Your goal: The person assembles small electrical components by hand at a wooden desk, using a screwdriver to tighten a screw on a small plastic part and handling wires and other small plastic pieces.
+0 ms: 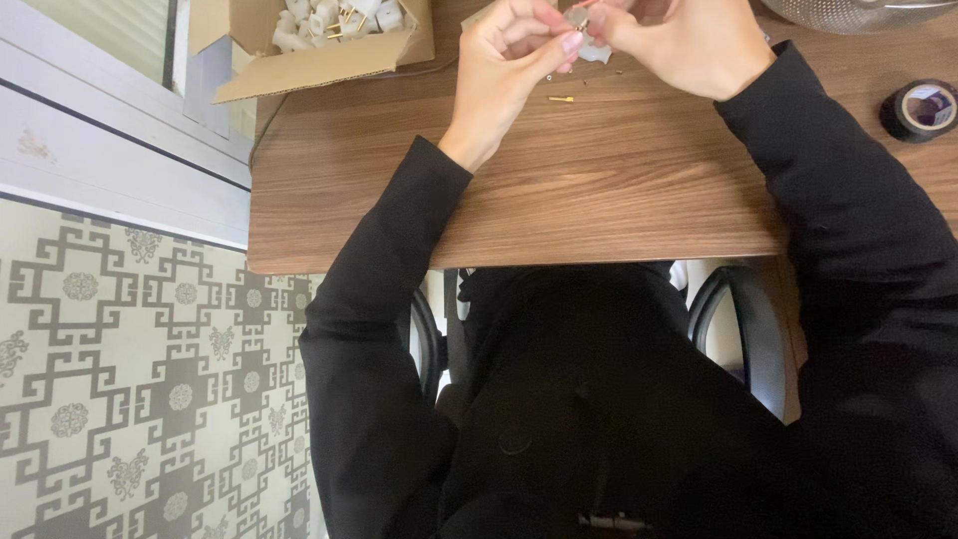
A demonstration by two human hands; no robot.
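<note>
**One small white part in both hands, a boxful waiting**

You have your left hand [514, 55] and your right hand [667, 42] brought together at the far edge of the view, fingers curled and pinched on a small white plastic fitting with a metal piece [589, 38]. It is held just above the brown wood-grain tabletop [599, 190], between the two sets of fingertips. How the metal piece sits in it is too small to tell.

By my reading, the work on this part is midway: a thin brass-coloured pin [561, 99] lies loose on the table just below your hands, beside a few tiny specks. The open cardboard box of similar white plastic fittings [319, 40] at the far left looks well filled, so much seems left.

A roll of black tape [920, 109] lies at the right edge, well apart from your hands. A grey metal mesh bowl [858, 10] shows at the top right. To the left, grey-patterned floor tiles [130, 379] meet a white wall base [110, 160].
</note>
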